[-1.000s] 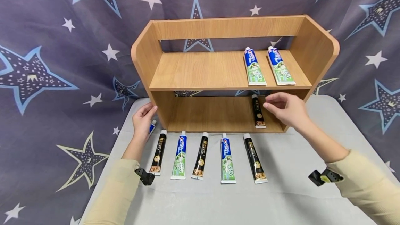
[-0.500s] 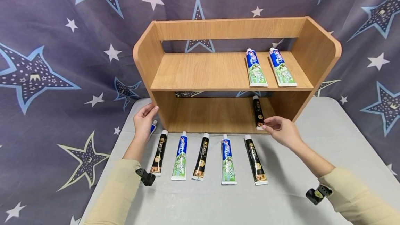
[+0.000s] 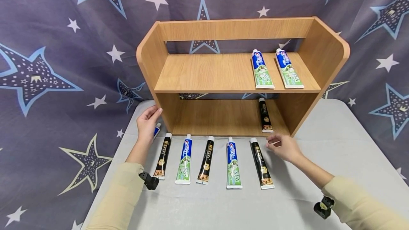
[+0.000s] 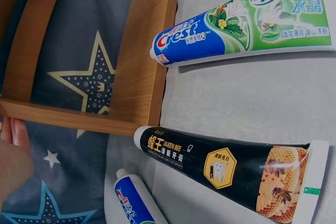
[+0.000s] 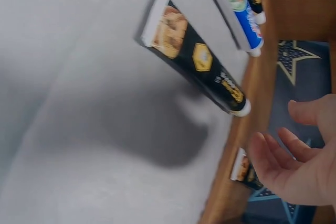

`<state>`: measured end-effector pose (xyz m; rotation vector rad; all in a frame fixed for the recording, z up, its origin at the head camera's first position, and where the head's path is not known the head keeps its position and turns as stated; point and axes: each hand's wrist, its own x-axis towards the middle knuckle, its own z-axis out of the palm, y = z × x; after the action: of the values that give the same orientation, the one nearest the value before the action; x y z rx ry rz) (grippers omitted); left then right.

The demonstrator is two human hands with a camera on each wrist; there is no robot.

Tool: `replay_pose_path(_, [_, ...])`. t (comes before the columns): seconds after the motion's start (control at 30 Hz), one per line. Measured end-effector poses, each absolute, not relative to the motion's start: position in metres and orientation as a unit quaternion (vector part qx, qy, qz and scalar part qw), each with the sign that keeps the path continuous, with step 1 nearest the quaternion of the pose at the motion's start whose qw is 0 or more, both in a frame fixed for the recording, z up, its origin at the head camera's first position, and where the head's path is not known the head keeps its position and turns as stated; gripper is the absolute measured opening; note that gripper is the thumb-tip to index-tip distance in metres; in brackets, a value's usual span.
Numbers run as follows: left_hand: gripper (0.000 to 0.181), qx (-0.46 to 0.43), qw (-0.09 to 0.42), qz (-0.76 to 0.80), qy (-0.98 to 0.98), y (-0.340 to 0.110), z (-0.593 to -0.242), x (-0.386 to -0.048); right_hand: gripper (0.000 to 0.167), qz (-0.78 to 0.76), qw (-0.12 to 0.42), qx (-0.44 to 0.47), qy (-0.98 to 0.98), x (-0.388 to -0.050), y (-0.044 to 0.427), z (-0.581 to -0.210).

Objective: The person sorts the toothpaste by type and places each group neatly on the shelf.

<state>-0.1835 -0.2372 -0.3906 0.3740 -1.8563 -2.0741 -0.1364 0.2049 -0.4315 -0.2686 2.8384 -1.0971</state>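
My left hand [image 3: 146,125] touches the outer side of the wooden shelf's left panel [image 3: 153,58] with its fingertips. Just below the lower board's front edge, my right hand [image 3: 284,147] hovers with loosely bent fingers and nothing in them. A black toothpaste tube [image 3: 265,116] lies on the lower board's right part, apart from that hand. Nearest on the table is another black toothpaste tube [image 3: 261,163], also seen in the right wrist view. Two blue-green toothpaste tubes [image 3: 263,69] lie side by side on the upper board's right part.
In front of the shelf, a row alternates blue-green toothpaste tubes [image 3: 234,164] and black toothpaste tubes [image 3: 205,160] on the grey tabletop [image 3: 204,208]. A blue toothpaste tube [image 4: 137,200] lies beside the left panel, partly hidden by my left hand. A star-patterned curtain [image 3: 48,116] hangs behind.
My right hand has come down from inside the lower compartment, past the black toothpaste tube's bottom end, to in front of the shelf. The left hand stays at the panel.
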Motion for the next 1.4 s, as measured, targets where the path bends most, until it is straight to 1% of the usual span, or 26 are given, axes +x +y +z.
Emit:
replay_pose_path(0.2, [0.026,0.132,0.164,-0.732,-0.648,-0.237,-0.392,-0.183,0.023,-0.366,0.055,-0.097,0.924,-0.129,0.203,-0.45])
replay_pose_path(0.33, [0.02,0.134,0.166,-0.734,-0.645,-0.237,-0.392,-0.184,0.023,-0.365,0.062,-0.1,0.923,-0.124,0.202,-0.459])
replay_pose_path(0.47, [0.017,0.137,0.166,-0.735,-0.642,-0.237,-0.39,-0.184,0.025,-0.372,0.088,-0.084,0.92,-0.12,0.2,-0.464])
replay_pose_path(0.67, [0.018,0.139,0.164,-0.736,-0.642,-0.237,-0.389,-0.184,0.026,-0.397,0.125,-0.051,0.908,-0.116,0.196,-0.464])
replay_pose_path(1.0, [0.026,0.139,0.164,-0.73,-0.649,-0.238,-0.391,-0.185,0.029,-0.361,0.116,-0.052,0.924,-0.116,0.193,-0.469])
replay_pose_path(1.4, [0.022,0.137,0.162,-0.729,-0.651,-0.237,-0.389,-0.183,0.027,-0.32,0.122,-0.019,0.939,-0.119,0.181,-0.464])
